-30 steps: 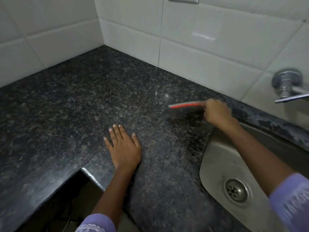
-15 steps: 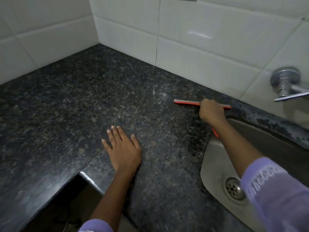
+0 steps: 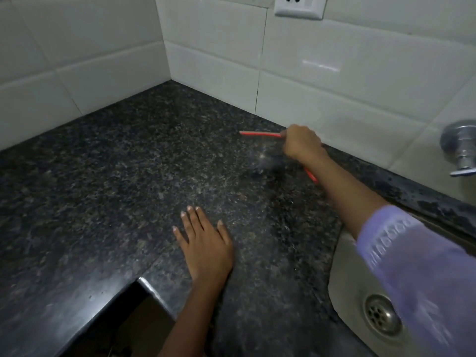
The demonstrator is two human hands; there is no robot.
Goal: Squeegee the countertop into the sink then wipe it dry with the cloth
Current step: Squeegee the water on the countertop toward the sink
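While the person leaned over the dark speckled granite tabletop, the right hand was curled closed around a slim red-orange squeegee. Its blade end stuck out from the fist, pointing away from the stainless steel sink and running close along the foot of the white tiled wall. A short red stretch of the handle showed below the wrist, on the side nearer the sink. Whether the blade actually touched the stone I could not tell, as that part was blurred.

The left hand lay flat on the tabletop, palm down, fingers spread a little and holding nothing, well to the left of the sink and close to the notched front edge of the stone. Both arms wore pale lilac sleeves, and the right sleeve crossed over the sink's basin, just beside the round metal drain. A chrome tap jutted from the wall behind the sink, and a white wall socket sat high on the tiles, above the squeegee.
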